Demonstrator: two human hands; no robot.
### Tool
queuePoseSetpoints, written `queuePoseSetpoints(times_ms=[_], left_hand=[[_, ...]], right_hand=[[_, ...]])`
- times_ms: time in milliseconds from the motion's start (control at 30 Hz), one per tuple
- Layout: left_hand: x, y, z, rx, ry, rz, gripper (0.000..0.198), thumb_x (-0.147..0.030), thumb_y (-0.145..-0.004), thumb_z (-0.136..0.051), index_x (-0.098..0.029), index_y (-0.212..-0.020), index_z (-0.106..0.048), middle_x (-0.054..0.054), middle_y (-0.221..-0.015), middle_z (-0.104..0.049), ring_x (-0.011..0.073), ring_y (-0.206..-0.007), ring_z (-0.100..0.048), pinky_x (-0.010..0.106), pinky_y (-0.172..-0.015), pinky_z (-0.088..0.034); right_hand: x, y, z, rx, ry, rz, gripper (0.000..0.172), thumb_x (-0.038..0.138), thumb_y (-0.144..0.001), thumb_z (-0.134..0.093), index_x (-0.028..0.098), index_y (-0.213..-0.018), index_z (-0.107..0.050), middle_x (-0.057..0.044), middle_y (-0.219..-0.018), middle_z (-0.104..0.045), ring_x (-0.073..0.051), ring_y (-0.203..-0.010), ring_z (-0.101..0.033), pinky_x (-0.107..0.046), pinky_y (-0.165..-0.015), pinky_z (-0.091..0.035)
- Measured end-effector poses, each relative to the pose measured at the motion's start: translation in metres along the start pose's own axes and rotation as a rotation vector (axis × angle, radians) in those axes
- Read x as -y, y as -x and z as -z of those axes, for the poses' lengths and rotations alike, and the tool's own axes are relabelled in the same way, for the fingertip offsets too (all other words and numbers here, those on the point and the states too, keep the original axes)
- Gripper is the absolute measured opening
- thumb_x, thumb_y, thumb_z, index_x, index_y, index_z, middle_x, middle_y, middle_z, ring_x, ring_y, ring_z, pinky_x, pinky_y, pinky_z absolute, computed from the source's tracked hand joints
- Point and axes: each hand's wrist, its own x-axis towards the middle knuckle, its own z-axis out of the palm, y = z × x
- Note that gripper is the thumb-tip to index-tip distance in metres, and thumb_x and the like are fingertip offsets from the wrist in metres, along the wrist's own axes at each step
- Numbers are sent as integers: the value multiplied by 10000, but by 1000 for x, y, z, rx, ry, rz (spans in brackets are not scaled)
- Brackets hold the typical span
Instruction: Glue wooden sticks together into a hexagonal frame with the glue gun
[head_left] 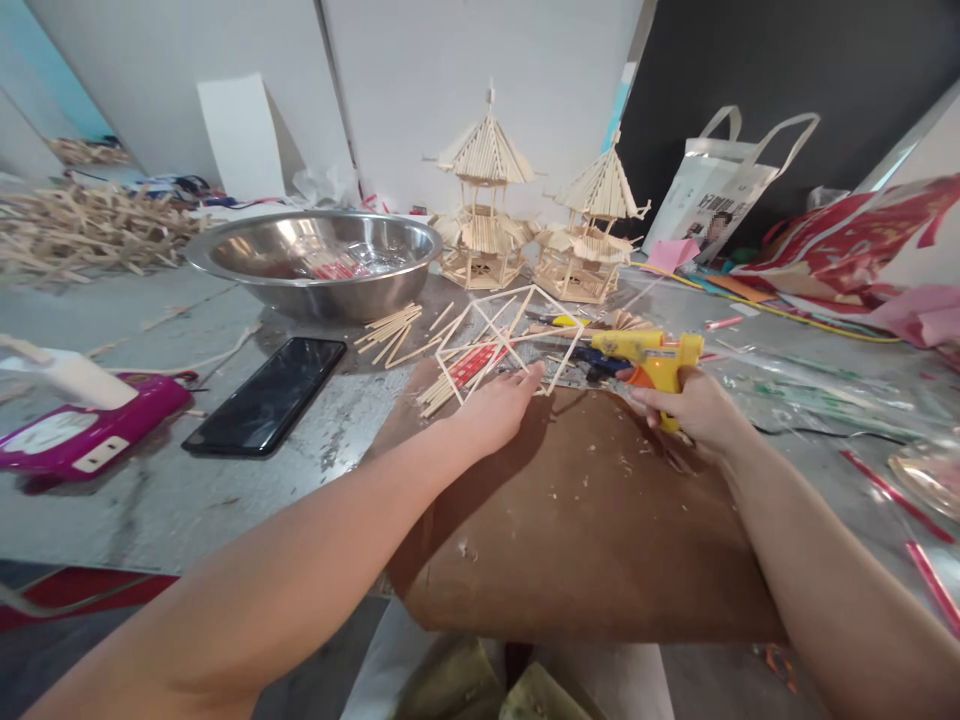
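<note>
**Fig.** Grey bench, seen from above. All positions are given rel. to the brown board, which lies flat at the bench's near edge, approx. centre.

- **(a)** Steel bowl: beyond board's far-left corner, w/ red-and-white items inside.
- **(b)** White tote bag: well beyond board's far-right corner, upright against a dark wall.
- **(c)** Taller pagoda model & shorter pagoda model: side by side, straight beyond board's far edge, both built of sticks.
- **(d)** Black phone: left of board, screen up, near but apart.
- **(e)** Pink device: far left of board.
- **(f)** Open stick frame: at board's far edge, tilted. Loose sticks lie just left of it.
- **(g)** Yellow glue gun: over board's far-right corner, nozzle pointing toward the frame.
- **(h)** Left hand: palm down over board's far edge, fingers extended & close together, tips touching the frame. Whether they pinch a stick cannot be told.
- **(i)** Right hand: at board's far-right corner, fingers curled tight round the gun's grip.
</note>
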Motion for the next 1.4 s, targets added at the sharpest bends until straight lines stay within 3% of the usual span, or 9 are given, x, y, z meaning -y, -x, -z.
queuePoseSetpoints(times_ms=[133,267,400,733,1033,1400], left_hand=[[2,-1,1,16,-21,19,669,11,-670,-342,-79,-1303,-145,138,-1131,-516,186,-1013,-484,278,-814,-377],[2,-1,2,8,-39,12,629,-16,-695,-340,-63,-1299,-169,142,-1099,-531,190,-1007,-482,276,-823,-367],[2,-2,2,11,-44,38,611,-30,-716,-339,-69,-1301,-169,142,-1100,-530,189,-1012,-480,270,-815,-368],[3,-2,-2,-12,-13,23,630,-6,-688,-329,-68,-1297,-182,128,-1151,-507,175,-1055,-449,262,-858,-350],[2,-1,0,-10,4,35,630,-10,-688,-336,-80,-1297,-193,122,-1152,-508,162,-1062,-449,243,-846,-353],[1,-1,0,-24,8,36,614,-12,-694,-329,-71,-1292,-204,131,-1152,-510,166,-1066,-453,251,-846,-358]], right_hand=[[-1,-2,7,-37,-7,-26,304,321,-588,-628,164,-838,-555,4,-642,-573,-75,-388,-407,-233,-390,-337],[2,5,3,50,-61,61,271,386,-614,-619,171,-758,-538,33,-542,-515,-70,-396,-397,-220,-401,-331],[2,11,-8,149,-25,21,348,465,-583,-624,167,-736,-530,59,-430,-433,-70,-369,-361,-214,-367,-303],[2,11,-16,116,219,47,350,508,-611,-577,165,-682,-566,54,-358,-405,-82,-340,-357,-221,-349,-297],[-7,8,-16,106,189,24,349,504,-599,-594,163,-663,-563,42,-422,-457,-72,-353,-355,-220,-367,-306],[0,10,-18,111,195,-14,372,533,-582,-590,167,-592,-525,38,-394,-445,-73,-340,-357,-214,-341,-288]])
